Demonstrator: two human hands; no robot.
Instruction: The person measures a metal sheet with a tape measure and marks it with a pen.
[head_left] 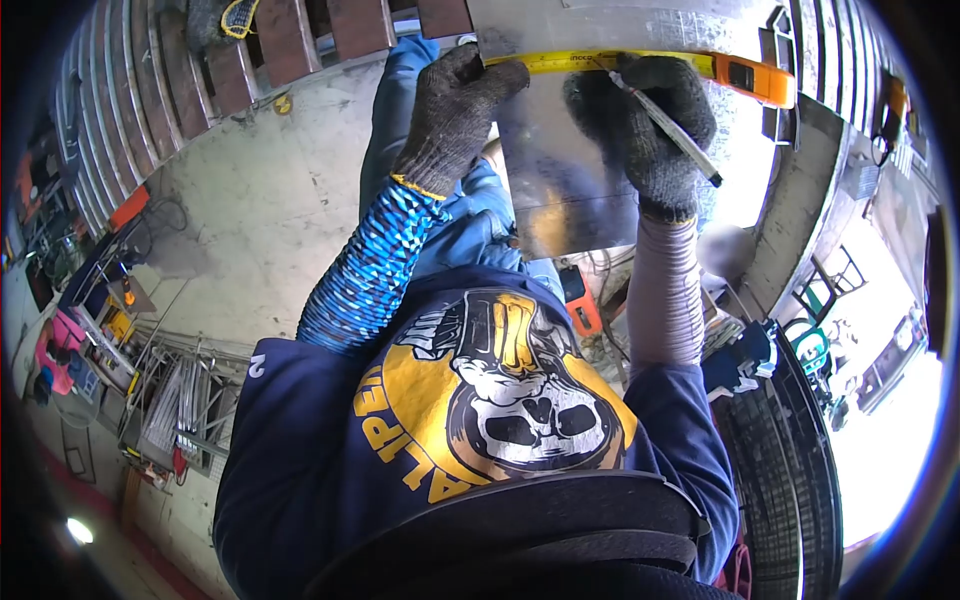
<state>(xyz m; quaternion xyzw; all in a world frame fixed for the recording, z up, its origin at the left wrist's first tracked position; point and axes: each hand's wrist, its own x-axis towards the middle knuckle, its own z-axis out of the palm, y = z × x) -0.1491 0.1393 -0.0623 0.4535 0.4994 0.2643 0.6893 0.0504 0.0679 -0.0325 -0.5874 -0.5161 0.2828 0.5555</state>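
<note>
My left hand (455, 110), in a dark knit glove, is closed on the end of a yellow tape measure blade (560, 63) at the left edge of a shiny metal sheet (570, 210). The blade stretches to the right across the sheet to its orange case (765, 82), which rests near the right edge. A slim silver marker (672, 128) is gripped in my gloved right hand (665, 135). Its tip meets the lower edge of the blade and its black end points down to the right. The fingers under the marker are partly hidden.
Slatted metal racks (130, 110) curve along the upper left, with a dark, yellow-edged glove-like item (215, 20) on top. An orange-and-black item (580, 300) sits below the sheet. Metal lengths (180, 410) and tools crowd the lower left. A dark ribbed panel (770, 470) stands at right.
</note>
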